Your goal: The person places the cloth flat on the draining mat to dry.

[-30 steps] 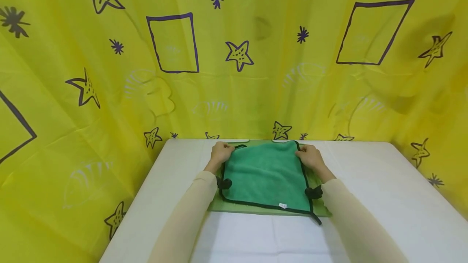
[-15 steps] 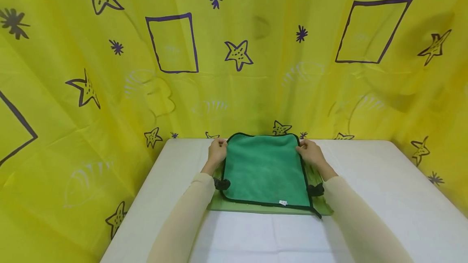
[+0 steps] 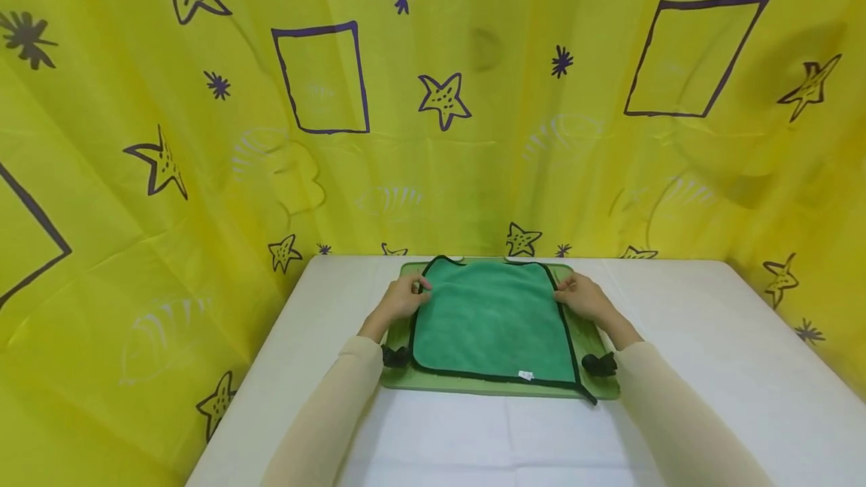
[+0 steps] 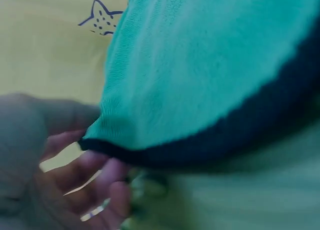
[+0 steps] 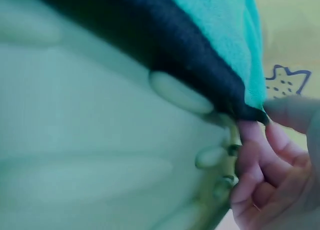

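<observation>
A green cloth with a dark border and a small white tag is spread over a light green tray. My left hand pinches the cloth's left border near the far corner; in the left wrist view the thumb lies above the cloth and the fingers below. On the opposite side, my right hand pinches the right border between thumb and fingers. Raised oval ribs mark the tray surface under the cloth in the right wrist view. Most of the tray is hidden by the cloth.
The tray rests on a white-covered table, close to its far edge. Behind and at both sides hangs a yellow curtain printed with stars and squares. A dark loop at the cloth's near right corner overhangs the tray's front rim.
The cloth's far edge first rose and its folded far left corner straightened, then it came down onto the tray. Both hands have since moved nearer and slightly outward along the side borders.
</observation>
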A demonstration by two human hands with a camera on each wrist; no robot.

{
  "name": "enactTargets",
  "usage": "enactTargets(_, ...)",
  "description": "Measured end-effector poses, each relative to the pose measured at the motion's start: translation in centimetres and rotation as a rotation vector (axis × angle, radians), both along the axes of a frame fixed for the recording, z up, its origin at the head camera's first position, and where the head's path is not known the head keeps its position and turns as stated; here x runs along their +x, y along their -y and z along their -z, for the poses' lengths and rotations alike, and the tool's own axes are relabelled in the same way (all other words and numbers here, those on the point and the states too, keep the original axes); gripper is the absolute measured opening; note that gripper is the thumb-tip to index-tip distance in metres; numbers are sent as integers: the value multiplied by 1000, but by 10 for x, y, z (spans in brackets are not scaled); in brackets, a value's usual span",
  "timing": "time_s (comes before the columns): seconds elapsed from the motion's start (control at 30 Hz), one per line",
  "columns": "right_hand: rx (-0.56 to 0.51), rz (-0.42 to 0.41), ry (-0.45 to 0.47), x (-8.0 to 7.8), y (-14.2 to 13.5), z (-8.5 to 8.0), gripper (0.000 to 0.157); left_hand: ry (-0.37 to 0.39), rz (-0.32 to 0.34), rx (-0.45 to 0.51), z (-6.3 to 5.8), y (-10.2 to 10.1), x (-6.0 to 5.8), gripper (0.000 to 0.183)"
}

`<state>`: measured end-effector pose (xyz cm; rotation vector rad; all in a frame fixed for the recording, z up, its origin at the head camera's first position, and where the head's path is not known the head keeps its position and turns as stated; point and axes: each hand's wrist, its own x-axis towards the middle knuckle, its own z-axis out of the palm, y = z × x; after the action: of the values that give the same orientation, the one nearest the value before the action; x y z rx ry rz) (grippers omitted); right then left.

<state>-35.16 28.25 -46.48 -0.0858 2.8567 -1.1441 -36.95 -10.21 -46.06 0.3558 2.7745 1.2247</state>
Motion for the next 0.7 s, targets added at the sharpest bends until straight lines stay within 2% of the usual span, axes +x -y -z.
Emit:
enactTargets(0.07, -37, -40, 17, 7, -1, -2, 26, 7, 68, -31, -3, 5, 5, 17)
enactTargets(0.23, -158, -221, 104, 25, -8, -4, 12, 25, 196, -54, -5, 20, 16, 26)
enactTargets(0.33, -182, -325, 137, 34, -16, -3, 16, 57, 266, -61, -7, 30, 24, 34)
enactTargets(0.43, -157, -437, 126, 44, -21, -4, 23, 72, 341, -94, -8, 38, 32, 36)
enactTargets(0.53, -125, -536, 80, 54, -22, -5, 26, 64, 388, -116, -7, 41, 37, 38)
enactTargets(0.6, -111, -567, 40, 58, -21, -4, 25, 53, 398, -118, -7, 41, 40, 38)
enactTargets(0.7, -107, -564, 6, 62, -19, -2, 20, 46, 399, -103, -6, 41, 42, 29)
